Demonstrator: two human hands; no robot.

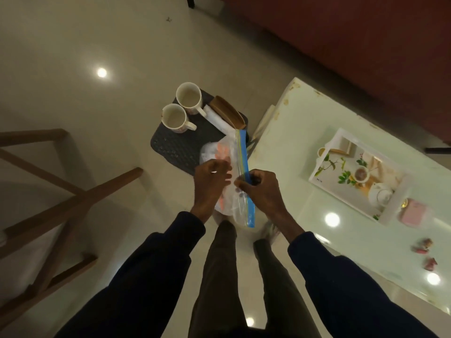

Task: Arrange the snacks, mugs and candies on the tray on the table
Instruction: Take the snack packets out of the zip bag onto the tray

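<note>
I hold a clear zip bag [240, 154] with a blue seal strip, with orange and white snacks inside, above the floor between a stool and the table. My right hand [261, 191] pinches the blue strip. My left hand [211, 180] rests on the bag's side with its fingers spread on the plastic. Two white mugs [189, 97] [174, 118] stand on a dark stool [175, 145], beside a wooden dish [228, 111] and a white wrapped pack [217, 119]. A white tray [319, 178] with a floral print lies on the white table [290, 132]. Small pink candies [423, 247] lie near the table's front edge.
A pink box [413, 213] sits just past the tray's near end. A wooden chair frame [73, 191] stands to the left on the glossy floor. A dark red wall runs behind the table. My legs are below the bag.
</note>
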